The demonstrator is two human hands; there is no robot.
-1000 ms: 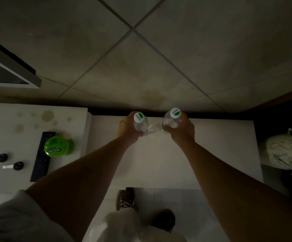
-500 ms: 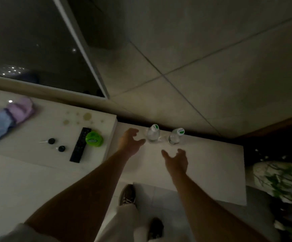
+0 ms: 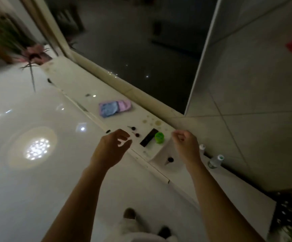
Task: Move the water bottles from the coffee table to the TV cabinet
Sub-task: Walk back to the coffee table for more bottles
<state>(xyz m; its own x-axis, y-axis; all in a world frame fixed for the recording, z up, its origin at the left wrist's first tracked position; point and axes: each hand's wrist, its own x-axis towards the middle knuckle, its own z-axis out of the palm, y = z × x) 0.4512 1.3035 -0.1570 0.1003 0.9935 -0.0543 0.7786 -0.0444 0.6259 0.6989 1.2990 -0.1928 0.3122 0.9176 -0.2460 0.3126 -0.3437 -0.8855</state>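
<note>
Two clear water bottles with white-and-green caps stand on the white TV cabinet [image 3: 229, 182] by the wall. One bottle [image 3: 215, 161] is in plain view at the right; the other bottle [image 3: 202, 148] is mostly hidden behind my right hand, with only its cap showing. My left hand [image 3: 112, 148] hovers empty over the cabinet's front edge, fingers loosely curled and apart. My right hand [image 3: 185, 145] is also empty, fingers curled but apart, just left of the bottles and not touching them.
On the cabinet lie a black remote [image 3: 148, 140], a green round lid [image 3: 159, 137], small black keys [image 3: 135, 131], a purple-blue cloth [image 3: 114, 107] and a plant [image 3: 31, 53] at the far end. A dark TV screen [image 3: 141, 49] hangs above. Glossy white floor lies left.
Both hands let go of the bottles, which stay standing on the cabinet, and pulled back. My view has swung left along the cabinet, so the bottles now sit at the right.
</note>
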